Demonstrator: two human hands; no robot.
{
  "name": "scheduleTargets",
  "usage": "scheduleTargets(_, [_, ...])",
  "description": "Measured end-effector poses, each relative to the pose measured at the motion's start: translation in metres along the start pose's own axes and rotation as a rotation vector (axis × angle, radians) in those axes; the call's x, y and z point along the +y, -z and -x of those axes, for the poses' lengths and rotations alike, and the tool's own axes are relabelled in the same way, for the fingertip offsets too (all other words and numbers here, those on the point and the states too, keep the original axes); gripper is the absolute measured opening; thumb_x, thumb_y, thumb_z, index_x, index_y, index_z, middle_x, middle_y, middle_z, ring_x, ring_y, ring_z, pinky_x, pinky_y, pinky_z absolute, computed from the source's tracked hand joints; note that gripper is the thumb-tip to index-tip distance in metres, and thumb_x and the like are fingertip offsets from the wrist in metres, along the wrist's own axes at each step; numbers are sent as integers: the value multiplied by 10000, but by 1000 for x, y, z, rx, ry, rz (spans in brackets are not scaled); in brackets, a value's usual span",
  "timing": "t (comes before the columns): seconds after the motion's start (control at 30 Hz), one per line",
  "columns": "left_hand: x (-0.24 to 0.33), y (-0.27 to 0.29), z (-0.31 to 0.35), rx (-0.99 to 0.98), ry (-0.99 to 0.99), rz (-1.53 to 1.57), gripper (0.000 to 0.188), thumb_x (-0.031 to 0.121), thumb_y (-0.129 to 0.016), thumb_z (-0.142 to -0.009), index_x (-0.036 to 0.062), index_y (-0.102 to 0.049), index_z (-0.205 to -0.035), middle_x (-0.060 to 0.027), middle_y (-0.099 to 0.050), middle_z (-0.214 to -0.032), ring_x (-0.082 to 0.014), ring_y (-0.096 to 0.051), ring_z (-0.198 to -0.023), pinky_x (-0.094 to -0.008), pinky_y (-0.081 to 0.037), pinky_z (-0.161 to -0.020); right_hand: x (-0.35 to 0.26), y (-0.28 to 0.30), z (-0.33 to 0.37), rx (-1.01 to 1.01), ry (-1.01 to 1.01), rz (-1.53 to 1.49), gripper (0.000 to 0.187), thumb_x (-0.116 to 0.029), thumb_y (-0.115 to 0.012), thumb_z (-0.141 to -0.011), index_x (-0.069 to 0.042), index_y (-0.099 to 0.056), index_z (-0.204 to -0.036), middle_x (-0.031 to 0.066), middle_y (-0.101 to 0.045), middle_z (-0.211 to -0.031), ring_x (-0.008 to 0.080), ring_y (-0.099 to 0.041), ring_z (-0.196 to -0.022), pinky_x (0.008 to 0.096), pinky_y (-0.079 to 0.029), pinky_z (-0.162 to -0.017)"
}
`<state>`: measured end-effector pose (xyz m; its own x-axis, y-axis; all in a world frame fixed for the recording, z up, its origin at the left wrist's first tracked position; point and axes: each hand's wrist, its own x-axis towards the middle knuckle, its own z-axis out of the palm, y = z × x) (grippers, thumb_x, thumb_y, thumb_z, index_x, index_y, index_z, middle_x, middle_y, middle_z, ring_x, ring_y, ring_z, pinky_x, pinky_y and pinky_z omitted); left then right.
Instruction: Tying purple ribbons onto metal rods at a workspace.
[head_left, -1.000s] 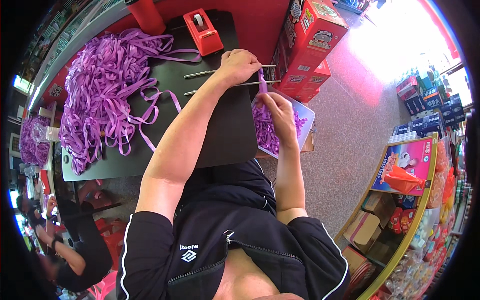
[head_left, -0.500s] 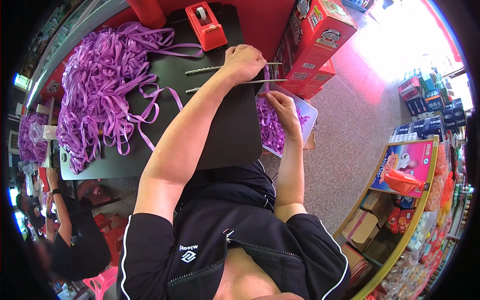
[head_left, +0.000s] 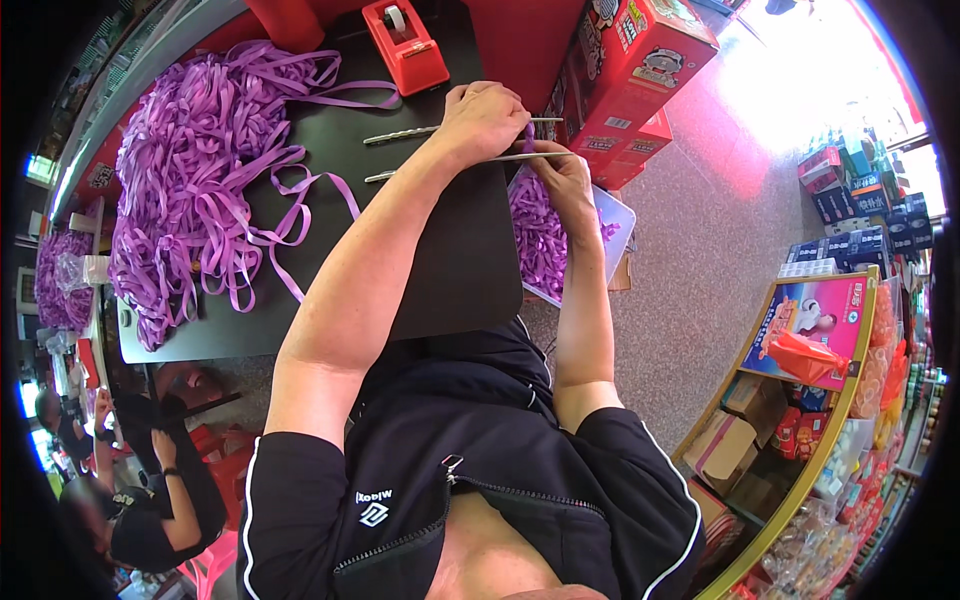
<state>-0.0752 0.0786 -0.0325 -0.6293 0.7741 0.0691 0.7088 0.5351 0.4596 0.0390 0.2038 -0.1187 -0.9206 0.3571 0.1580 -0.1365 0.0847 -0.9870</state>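
Note:
Two thin silvery metal rods (head_left: 400,134) reach over the far right edge of the black table (head_left: 450,270). My left hand (head_left: 482,122) is closed over their middle, fingers curled at a strip of purple ribbon (head_left: 528,132) by the rods. Its palm side is hidden. My right hand (head_left: 566,188) is beside the rods' right ends, thumb and fingers pinched on the ribbon. A big tangled heap of purple ribbon (head_left: 200,180) covers the table's left side, with loose loops trailing toward my left forearm. Below my right hand, a white plastic bin (head_left: 620,222) holds short purple ribbon pieces.
A red tape dispenser (head_left: 408,52) stands at the table's back edge, beside a red cylinder (head_left: 287,22). Red cartons (head_left: 640,70) are stacked beyond the bin. Right of the speckled floor is a display shelf (head_left: 800,420) with packaged goods. Another person (head_left: 165,500) sits at lower left.
My right hand has moved up from below the rods to their right ends, shortening the visible ribbon strip. My left hand stays over the rods. The other person's arms have moved.

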Motion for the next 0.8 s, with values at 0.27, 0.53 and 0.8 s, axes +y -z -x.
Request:
scheduleTargets(0.27, [-3,-4,-3,25,-13,-51,377,367,-476,-883,113,-689,-1061,-41,-578,-1273,-230,-411,-1290,-425,-285,-1053,83,12,22,145,-108,195,229,-155,-645,-856,-16,-694,-1030,91,-721,-896,117,-662,-832,259,-497,-746])
scheduleTargets(0.53, [0,-3,-3,10,-29,-51,376,358,-479,-899,84,-689,-1048,-33,-588,-1262,-227,-407,-1298,-407,-273,-1074,174,28,63,189,-222,45,265,-203,-667,-859,-2,-693,-1029,75,-708,-945,119,-645,-870,244,-475,-792])
scheduleTargets(0.8, [0,-2,-1,47,-33,-48,375,349,-494,-916,63,-677,-1075,-48,-586,-1262,-226,-438,-1269,-360,-299,-1070,202,13,73,424,-293,2,221,-139,-615,-862,-20,-698,-1028,56,-707,-894,111,-628,-823,237,-480,-747])
